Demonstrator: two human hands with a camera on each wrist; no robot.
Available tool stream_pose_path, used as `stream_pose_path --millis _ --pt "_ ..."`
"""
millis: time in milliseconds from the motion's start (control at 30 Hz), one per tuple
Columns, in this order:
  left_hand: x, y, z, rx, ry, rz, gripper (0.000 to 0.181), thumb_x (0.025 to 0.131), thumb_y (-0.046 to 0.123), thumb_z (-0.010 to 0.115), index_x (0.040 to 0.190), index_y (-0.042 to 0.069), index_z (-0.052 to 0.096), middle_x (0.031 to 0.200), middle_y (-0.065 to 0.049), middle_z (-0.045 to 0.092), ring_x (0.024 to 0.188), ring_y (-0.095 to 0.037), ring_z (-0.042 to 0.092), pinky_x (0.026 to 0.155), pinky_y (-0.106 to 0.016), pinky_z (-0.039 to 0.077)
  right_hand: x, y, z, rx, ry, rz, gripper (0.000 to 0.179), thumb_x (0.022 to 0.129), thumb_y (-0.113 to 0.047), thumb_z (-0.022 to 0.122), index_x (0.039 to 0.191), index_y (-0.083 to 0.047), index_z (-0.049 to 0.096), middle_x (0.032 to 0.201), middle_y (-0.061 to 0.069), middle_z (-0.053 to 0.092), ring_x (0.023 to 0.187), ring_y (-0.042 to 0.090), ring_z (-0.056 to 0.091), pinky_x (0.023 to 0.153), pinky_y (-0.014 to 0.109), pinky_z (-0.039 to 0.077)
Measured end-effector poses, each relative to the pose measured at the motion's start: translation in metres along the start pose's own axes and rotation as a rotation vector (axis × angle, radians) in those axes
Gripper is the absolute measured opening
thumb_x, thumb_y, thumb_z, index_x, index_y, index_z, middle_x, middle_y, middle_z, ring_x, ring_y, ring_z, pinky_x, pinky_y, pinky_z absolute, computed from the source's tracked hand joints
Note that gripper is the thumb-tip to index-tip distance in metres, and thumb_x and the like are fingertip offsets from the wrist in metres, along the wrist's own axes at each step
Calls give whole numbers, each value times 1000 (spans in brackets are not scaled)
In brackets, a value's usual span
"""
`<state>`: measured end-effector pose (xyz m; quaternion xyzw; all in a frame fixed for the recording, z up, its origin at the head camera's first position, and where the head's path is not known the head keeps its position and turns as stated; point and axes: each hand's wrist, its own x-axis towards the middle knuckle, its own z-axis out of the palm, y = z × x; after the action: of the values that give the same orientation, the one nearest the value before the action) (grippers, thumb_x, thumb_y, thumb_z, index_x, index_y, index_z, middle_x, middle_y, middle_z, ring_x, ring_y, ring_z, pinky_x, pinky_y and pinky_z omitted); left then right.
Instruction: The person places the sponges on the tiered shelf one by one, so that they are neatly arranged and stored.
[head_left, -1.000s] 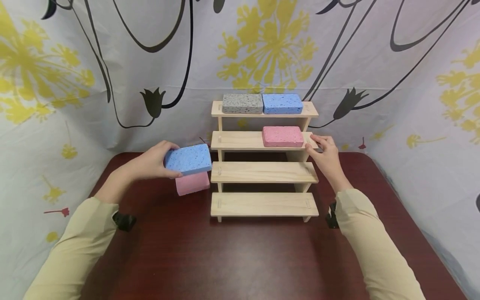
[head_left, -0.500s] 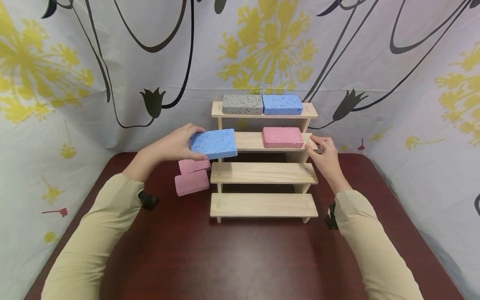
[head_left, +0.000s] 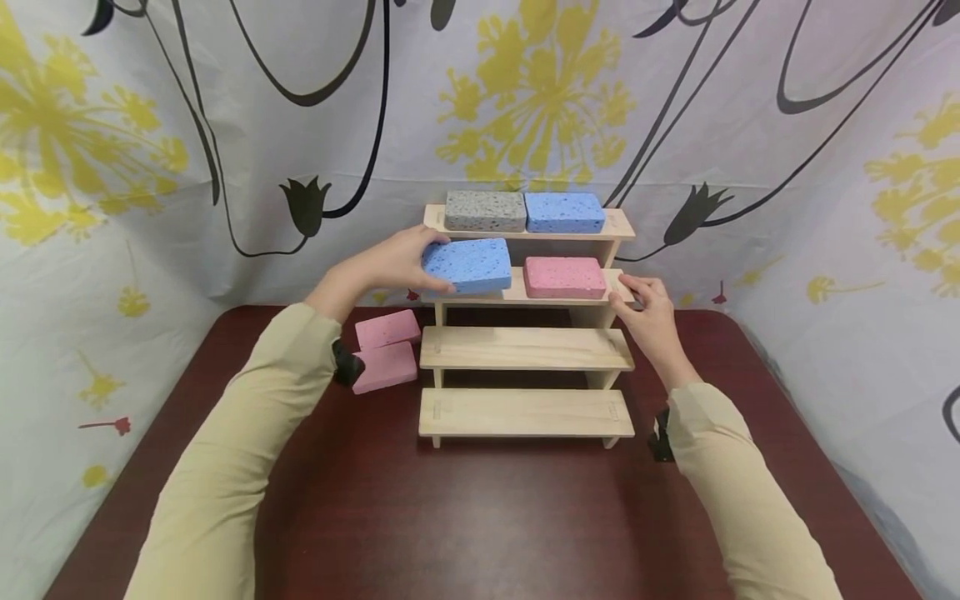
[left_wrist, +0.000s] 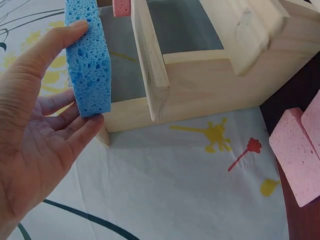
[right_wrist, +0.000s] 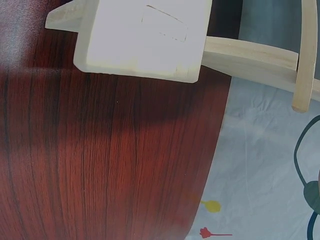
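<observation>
My left hand (head_left: 401, 262) holds a blue sponge (head_left: 468, 265) by its left end, thumb on one face and fingers on the other. The sponge overlaps the left part of the second tier from the top of a wooden tiered shelf (head_left: 525, 347). In the left wrist view the blue sponge (left_wrist: 89, 65) shows its pores, with the fingertips at its lower end. My right hand (head_left: 648, 312) grips the right end of that same tier between thumb and fingers. A pink sponge (head_left: 564, 277) lies on this tier, just left of the right hand.
On the top tier a grey sponge (head_left: 485, 211) and another blue sponge (head_left: 565, 212) sit side by side. Two pink sponges, an upper one (head_left: 387, 329) and a lower one (head_left: 385, 367), lie on the dark red table (head_left: 450, 517) left of the shelf. A patterned cloth (head_left: 247, 150) hangs behind.
My left hand has carried the blue sponge up and to the right, from beside the shelf to the second tier, uncovering the pink sponges on the table. My right hand stays in place.
</observation>
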<state>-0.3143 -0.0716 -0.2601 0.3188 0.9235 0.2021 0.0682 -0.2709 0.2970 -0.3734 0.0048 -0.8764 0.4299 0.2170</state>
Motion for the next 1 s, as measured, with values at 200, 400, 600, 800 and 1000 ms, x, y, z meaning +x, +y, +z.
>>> stream_pose_path --millis 200,400,600,800,1000 --pt "16 3 2 24 -40 -5 78 75 36 71 134 -1 38 135 -17 43 123 -28 40 106 -40 31 -1 -1 0 -2 11 -1 44 85 -16 61 125 1 53 116 18 45 118 30 50 100 31 40" --pt "26 5 8 18 -67 30 75 75 32 71 132 -5 39 132 -20 45 119 -30 44 103 -41 34 -1 0 0 15 4 2 45 86 -17 61 126 2 53 118 17 45 118 29 49 99 29 41" --pt "30 5 12 16 -78 34 75 76 33 71 132 -4 39 134 -19 44 121 -29 43 104 -40 33 -2 1 1 27 -16 10 48 86 -22 60 128 0 51 121 16 44 118 29 49 82 5 38" --pt "33 5 17 23 -82 29 75 77 33 70 133 -4 38 137 -19 41 125 -30 40 106 -40 31 -2 1 2 41 -13 8 47 86 -20 61 128 -1 51 120 17 44 119 28 49 83 5 39" --pt "34 4 23 60 -80 6 75 79 35 68 136 -3 36 141 -19 36 130 -30 35 109 -40 28 -2 1 0 35 -9 6 47 86 -21 61 128 -1 51 119 17 44 118 28 49 88 12 42"
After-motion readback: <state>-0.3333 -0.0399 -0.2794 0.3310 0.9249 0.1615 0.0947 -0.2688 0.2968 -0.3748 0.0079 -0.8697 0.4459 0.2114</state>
